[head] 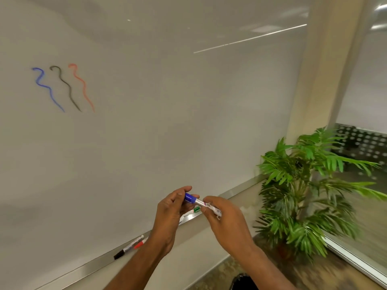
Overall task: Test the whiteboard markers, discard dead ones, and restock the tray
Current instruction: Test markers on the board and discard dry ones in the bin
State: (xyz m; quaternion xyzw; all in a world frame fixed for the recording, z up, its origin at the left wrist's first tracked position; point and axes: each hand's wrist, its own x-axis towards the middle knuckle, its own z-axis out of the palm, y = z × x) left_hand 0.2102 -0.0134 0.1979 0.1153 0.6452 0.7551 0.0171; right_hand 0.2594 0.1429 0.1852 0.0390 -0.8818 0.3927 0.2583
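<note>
A white marker with a blue cap [193,200] is held between both hands in front of the whiteboard [146,122]. My left hand [170,214] grips its blue cap end. My right hand [224,218] pinches its white barrel. On the metal tray [94,264] below the board lie a black-capped marker [127,248] and a red-capped marker [140,244] side by side. A green-capped marker [195,210] lies on the tray further right, partly hidden behind my hands. Blue, black and red squiggles [62,86] are drawn on the board at upper left.
A green potted plant [310,189] stands at the right, close to the tray's end. A beige pillar [322,70] and a glass wall [368,91] rise behind it. A dark round object [243,282] shows at the bottom edge, on the patterned floor.
</note>
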